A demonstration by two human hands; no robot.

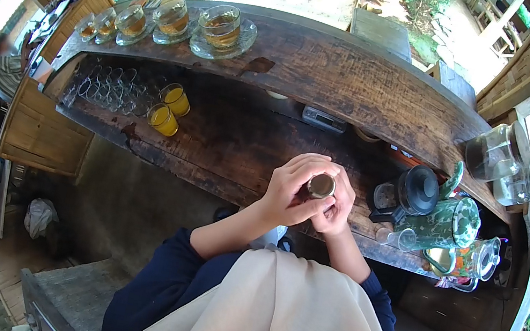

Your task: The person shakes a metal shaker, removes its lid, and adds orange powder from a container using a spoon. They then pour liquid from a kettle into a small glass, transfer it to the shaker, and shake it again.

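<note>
Both hands meet around a small round container (321, 186) above the front edge of the wooden counter. My left hand (291, 188) wraps its left side, with the thumb across the front. On the other side, my right hand (341, 204) has its fingers closed around it. The container's round top faces up toward me; its sides are mostly hidden by my fingers. Two glasses of orange drink (177, 100) stand on the lower counter (233, 146) to the left, beside several empty glasses (108, 87).
Several glass cups of amber drink on saucers (222, 29) line the upper shelf. A small scale (324, 119) sits beneath it. At right stand a French press (416, 190), a green speckled pot (457, 222) and glass jars (494, 153). A person (6, 70) is at far left.
</note>
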